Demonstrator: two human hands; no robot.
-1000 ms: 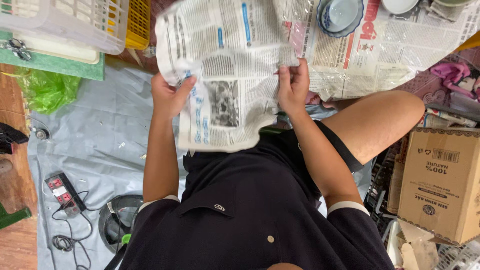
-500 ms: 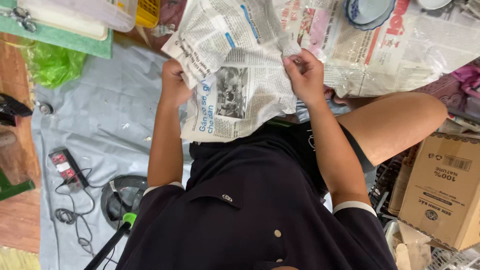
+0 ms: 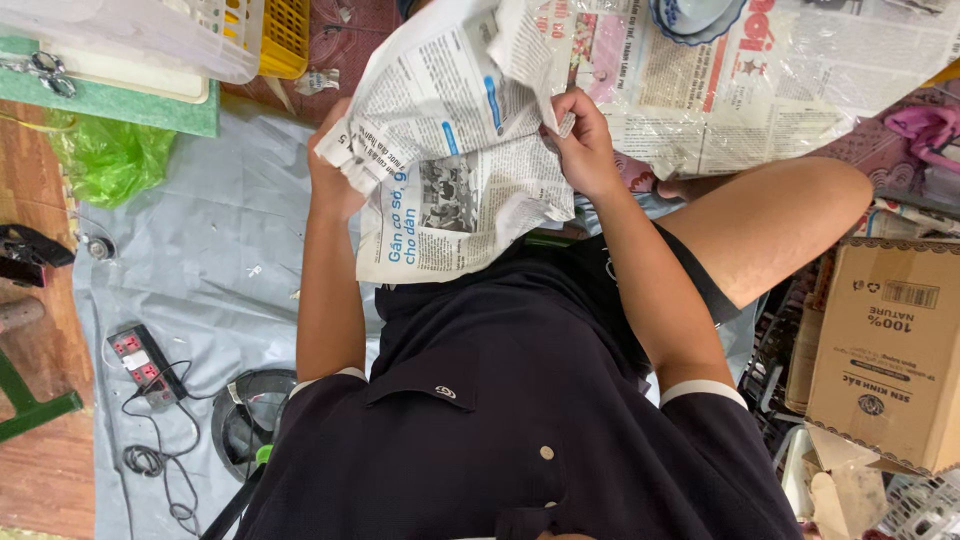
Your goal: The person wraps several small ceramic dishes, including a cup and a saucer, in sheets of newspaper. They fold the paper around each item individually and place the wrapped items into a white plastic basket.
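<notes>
Centrally, one crumpled sheet of newspaper (image 3: 450,170) is held up over the lap by two hands. The left hand (image 3: 335,185) is closed on the sheet's left edge, its grip largely hidden behind the paper, while the right hand (image 3: 585,150) is pinched tight on a fold near the top right. More spread newspaper (image 3: 760,90) is seen lying on the floor beyond, with one blue-rimmed bowl (image 3: 695,15) resting on it. One cardboard box (image 3: 890,350) is seen at the right. To the left, one grey tarp (image 3: 200,260) carries one power strip (image 3: 140,360), and one green plastic bag (image 3: 110,160) and one yellow basket (image 3: 280,35) are seen near it.
</notes>
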